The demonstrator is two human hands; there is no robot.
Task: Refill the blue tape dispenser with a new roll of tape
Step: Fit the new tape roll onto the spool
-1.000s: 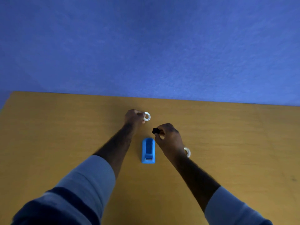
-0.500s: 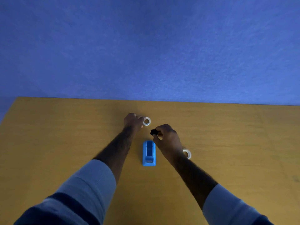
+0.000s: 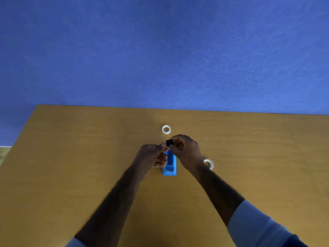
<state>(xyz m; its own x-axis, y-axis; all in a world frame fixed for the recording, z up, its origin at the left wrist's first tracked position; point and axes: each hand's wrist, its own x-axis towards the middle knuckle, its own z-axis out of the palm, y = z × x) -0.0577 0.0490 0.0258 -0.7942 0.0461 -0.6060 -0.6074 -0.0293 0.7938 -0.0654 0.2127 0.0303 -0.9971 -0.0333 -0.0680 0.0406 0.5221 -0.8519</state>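
The blue tape dispenser [image 3: 170,167] lies on the yellow-brown table [image 3: 89,157], its slot open and dark. Just above its far end my right hand [image 3: 187,151] pinches a small black spool hub [image 3: 169,143]. My left hand [image 3: 153,155] has its thumb and forefinger on the hub's left side, the other fingers curled beside the dispenser. A white tape ring [image 3: 166,129] lies flat beyond both hands. A second white tape roll [image 3: 208,164] sits right of my right wrist, partly hidden by it.
The table's far edge meets a blue wall [image 3: 160,50]. Its left edge runs diagonally at the left, with a strip of pale floor [image 3: 4,152] beyond it. My sleeves fill the bottom corners.
My left hand let go of the far white ring, which now lies alone on the table, and came back to the black hub. My right hand stays over the dispenser with the hub.
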